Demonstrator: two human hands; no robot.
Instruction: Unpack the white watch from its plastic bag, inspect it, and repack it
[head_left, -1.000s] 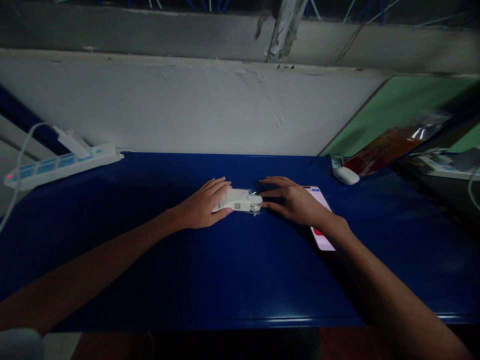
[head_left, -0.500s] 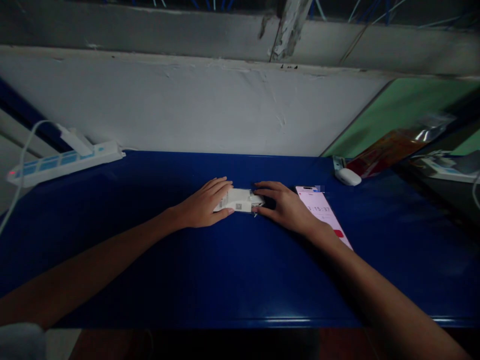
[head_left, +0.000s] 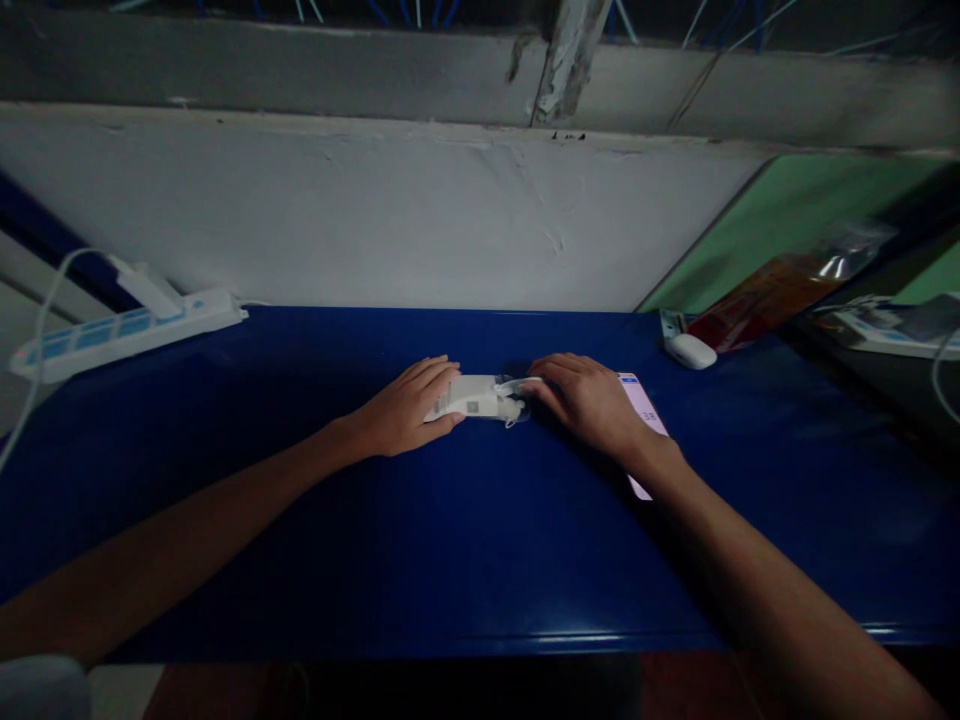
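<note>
On the blue table lies a small white packet (head_left: 478,396) with a printed label and a dark square code. My left hand (head_left: 411,408) grips its left end, thumb on the near side and fingers over the far side. Clear plastic (head_left: 527,408) shows at the packet's right end, with small white parts in or beside it that are too blurred to name. From that end a thin white strip (head_left: 519,383) runs to my right hand (head_left: 583,400), whose thumb and fingers are closed on it. The right fingertips are partly hidden.
A lit phone (head_left: 642,403) lies partly under my right wrist. Further right are a white rounded case (head_left: 691,351) and a tilted bottle (head_left: 787,290). At the left stands a white power strip (head_left: 131,335) with a plugged cable. The table (head_left: 420,560) meets a white wall behind.
My right hand has moved right, away from the packet, and the white strip now stretches between them. It covers more of the phone. My left hand stays on the packet.
</note>
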